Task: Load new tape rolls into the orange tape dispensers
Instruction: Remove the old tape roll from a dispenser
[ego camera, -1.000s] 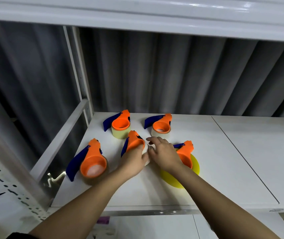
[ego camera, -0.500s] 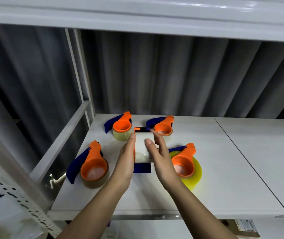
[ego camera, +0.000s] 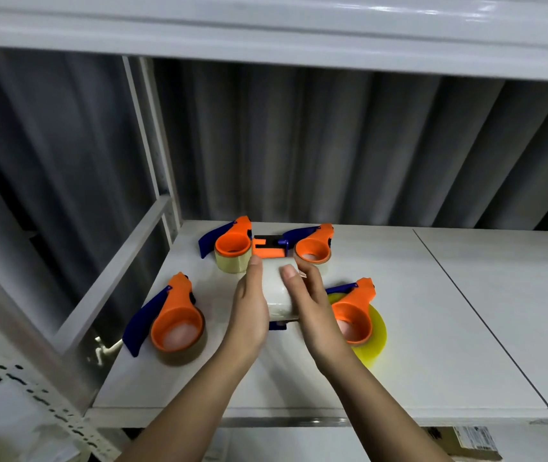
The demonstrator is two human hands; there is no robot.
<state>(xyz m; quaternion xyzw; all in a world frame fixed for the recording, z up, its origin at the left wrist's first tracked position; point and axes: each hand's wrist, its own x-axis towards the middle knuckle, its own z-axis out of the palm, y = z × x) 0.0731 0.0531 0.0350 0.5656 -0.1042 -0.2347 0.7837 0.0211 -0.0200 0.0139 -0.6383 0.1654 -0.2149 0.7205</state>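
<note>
Lifted off the shelf (ego camera: 432, 328) since a second ago, and raised a little higher than half a second ago: the held dispenser (ego camera: 267, 250), with its clear tape roll (ego camera: 279, 291), now up between both hands in front of the two rear dispensers. Held from the left by the left hand (ego camera: 249, 315), fingers straight along the side of the roll, thumb tip at its top edge. Held from the right by the right hand (ego camera: 312, 311), thumb laid across the roll's face, remaining fingers wrapped behind and hidden. Seen of the held dispenser only an orange and black head above the roll and a sliver of blue handle below it; the rest covered by roll and palms. Whether the roll is fully seated on its hub: cannot tell.

Unmoved on the white shelf, four more orange dispensers with blue handles. At rear left, one (ego camera: 231, 243) on a pale yellowish roll. At rear right, another (ego camera: 314, 248), its handle partly behind the held one and its roll mostly hidden by the right hand. At front left, a third (ego camera: 174, 320) on a brownish roll, slightly blurred. At front right, a fourth (ego camera: 354, 315) on a bright yellow roll (ego camera: 377, 335), its near edge cut by the right wrist. Below the shelf at lower right, a labelled cardboard box (ego camera: 475, 441), print too small to read.
</note>
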